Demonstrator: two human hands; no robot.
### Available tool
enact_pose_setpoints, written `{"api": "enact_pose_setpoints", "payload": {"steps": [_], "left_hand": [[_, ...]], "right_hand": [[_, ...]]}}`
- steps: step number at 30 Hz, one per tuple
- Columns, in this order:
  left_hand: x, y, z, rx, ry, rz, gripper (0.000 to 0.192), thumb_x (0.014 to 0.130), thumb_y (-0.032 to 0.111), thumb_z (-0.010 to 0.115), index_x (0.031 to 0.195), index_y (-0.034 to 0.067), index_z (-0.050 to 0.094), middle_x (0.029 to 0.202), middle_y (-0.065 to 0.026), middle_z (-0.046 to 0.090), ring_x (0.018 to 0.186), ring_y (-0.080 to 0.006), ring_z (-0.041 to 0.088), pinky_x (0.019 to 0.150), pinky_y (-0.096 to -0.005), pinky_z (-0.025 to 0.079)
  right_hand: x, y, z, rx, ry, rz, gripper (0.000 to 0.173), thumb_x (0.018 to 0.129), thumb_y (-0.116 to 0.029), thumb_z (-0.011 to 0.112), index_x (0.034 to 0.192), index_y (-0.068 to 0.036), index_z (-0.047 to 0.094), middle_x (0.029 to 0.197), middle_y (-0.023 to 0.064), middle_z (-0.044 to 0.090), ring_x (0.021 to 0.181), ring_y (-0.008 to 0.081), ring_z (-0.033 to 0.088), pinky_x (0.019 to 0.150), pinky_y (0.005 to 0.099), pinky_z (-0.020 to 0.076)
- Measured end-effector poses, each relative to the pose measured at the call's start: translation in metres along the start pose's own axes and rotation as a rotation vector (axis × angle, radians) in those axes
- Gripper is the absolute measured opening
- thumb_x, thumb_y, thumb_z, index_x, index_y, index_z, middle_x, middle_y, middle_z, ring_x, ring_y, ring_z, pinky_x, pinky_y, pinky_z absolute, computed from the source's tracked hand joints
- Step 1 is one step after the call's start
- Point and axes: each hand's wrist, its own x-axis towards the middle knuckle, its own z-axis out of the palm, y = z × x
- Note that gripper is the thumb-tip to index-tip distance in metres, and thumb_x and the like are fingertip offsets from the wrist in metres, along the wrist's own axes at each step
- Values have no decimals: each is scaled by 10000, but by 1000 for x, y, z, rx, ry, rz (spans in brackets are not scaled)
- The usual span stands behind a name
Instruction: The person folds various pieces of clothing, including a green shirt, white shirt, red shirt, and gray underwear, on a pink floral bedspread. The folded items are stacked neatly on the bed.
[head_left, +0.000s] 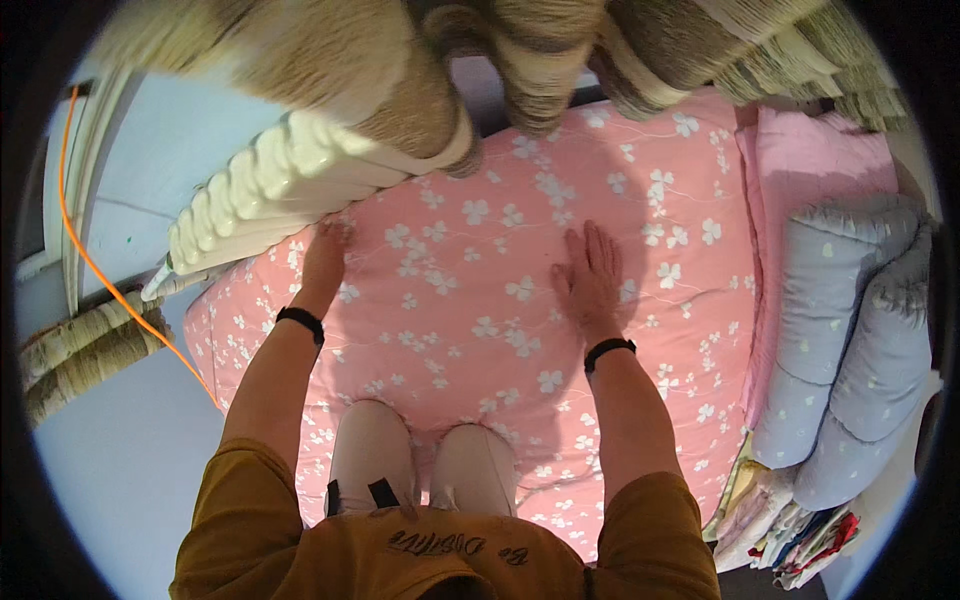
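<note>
A pink quilt (450, 315) with a white clover-like print spreads over the bed before me, and I kneel on it. My left hand (328, 251) rests at the quilt's far left edge, close beside a white radiator (262, 191). Its fingers are blurred, so whether they pinch the cloth is unclear. Farther right, my right hand (592, 274) lies on the quilt, palm down, with its fingers extended and the thumb apart. It holds nothing. Each wrist wears a black band.
Striped brown curtains (337, 67) hang over the far side. Along the right are a folded pink cover (821, 154), a rolled grey quilt (832, 330) and a stack of folded cloths (806, 540). An orange cord (112, 289) runs down at left to the bed's edge.
</note>
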Motion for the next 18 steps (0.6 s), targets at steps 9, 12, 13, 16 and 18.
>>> {"api": "enact_pose_setpoints", "payload": {"steps": [9, 12, 13, 16, 18], "left_hand": [[-63, 119, -31, -403, -490, 1, 258, 955, 201, 507, 1075, 45, 674, 1076, -171, 666, 1066, -344, 610, 909, -449, 505], [-47, 133, -27, -272, -442, 270, 326, 872, 350, 654, 1026, 66, 698, 1053, -159, 677, 1042, -353, 620, 900, -448, 502], [-46, 134, -28, -327, -536, 100, 340, 836, 369, 697, 1008, 75, 707, 1037, -150, 687, 1035, -347, 625, 895, -440, 504], [-27, 143, -28, -386, -716, -27, 392, 718, 397, 801, 937, 80, 727, 998, -125, 712, 994, -309, 648, 884, -409, 509], [-12, 146, -25, -408, -796, 0, 410, 662, 410, 842, 848, 63, 729, 931, -110, 727, 921, -276, 667, 837, -393, 522]], "right_hand": [[12, 7, -15, 140, 30, -41, 496, 837, -234, 644, 1294, -66, 552, 1449, 197, 442, 1350, 368, 399, 1133, 537, 281], [13, 11, -22, 181, -5, -32, 497, 854, -270, 654, 1294, -63, 552, 1441, 190, 453, 1358, 355, 394, 1137, 524, 283], [12, 12, -23, 188, -24, -7, 502, 870, -289, 649, 1308, -67, 546, 1447, 179, 450, 1371, 346, 382, 1147, 514, 274], [7, 16, -20, 225, -42, 20, 515, 920, -333, 613, 1360, -85, 517, 1484, 148, 425, 1415, 314, 336, 1182, 483, 231], [4, 18, -16, 201, -34, 25, 533, 926, -356, 599, 1382, -97, 504, 1510, 117, 400, 1435, 286, 309, 1202, 470, 191]]}}
